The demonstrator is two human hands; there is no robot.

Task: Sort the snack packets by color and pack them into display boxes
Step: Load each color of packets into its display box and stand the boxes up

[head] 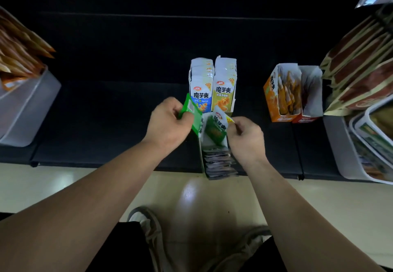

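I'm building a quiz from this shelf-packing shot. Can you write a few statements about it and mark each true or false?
1. The right hand pinches a green snack packet at the green display box. True.
2. The left hand lies flat and holds nothing. False: its fingers grip the green display box's flap.
3. The blue packets and yellow packets stand side by side behind the green display box. True.
4. The orange display box stands left of the blue packets. False: it stands to the right of the yellow packets.
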